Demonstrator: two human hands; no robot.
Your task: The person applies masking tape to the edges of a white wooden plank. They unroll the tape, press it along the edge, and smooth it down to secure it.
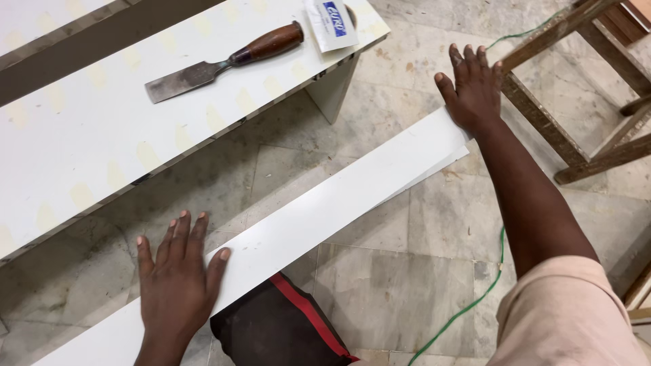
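Note:
A long white laminate strip lies diagonally from lower left to upper right, resting over my knee in dark shorts with a red stripe. My left hand presses flat on the strip's lower end, fingers spread. Flat on the strip's far end, by a wooden stool leg, lies my right hand, also with fingers apart. Neither hand grips anything.
A white board spans the upper left, carrying a wood-handled chisel and a small white packet. A wooden stool frame stands at upper right. A green cord trails across the marble floor.

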